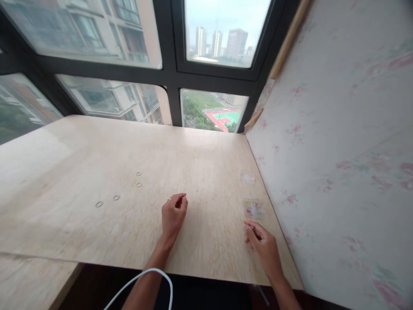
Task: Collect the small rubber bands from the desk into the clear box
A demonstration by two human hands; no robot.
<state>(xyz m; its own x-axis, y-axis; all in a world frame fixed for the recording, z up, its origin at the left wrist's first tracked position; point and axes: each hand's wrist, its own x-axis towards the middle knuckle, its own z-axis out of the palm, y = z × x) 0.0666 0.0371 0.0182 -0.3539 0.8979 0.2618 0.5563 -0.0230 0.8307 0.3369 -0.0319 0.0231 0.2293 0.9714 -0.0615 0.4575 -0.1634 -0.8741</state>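
My left hand hovers over or rests on the middle of the counter, its thumb and forefinger pinched together. Whatever it may hold is too small to make out. A small pale band shows at one of its fingers. On the right, my right hand is also closed in a pinch, just in front of a clear compartment box with small coloured bits inside. Its fingertips hide anything held. Several thin rings lie to the left, among them one ring nearest me and another ring farther back.
A clear lid-like piece lies behind the box. The floral-papered wall borders the counter on the right, and dark-framed windows stand at the back. A white cable loops over my left forearm.
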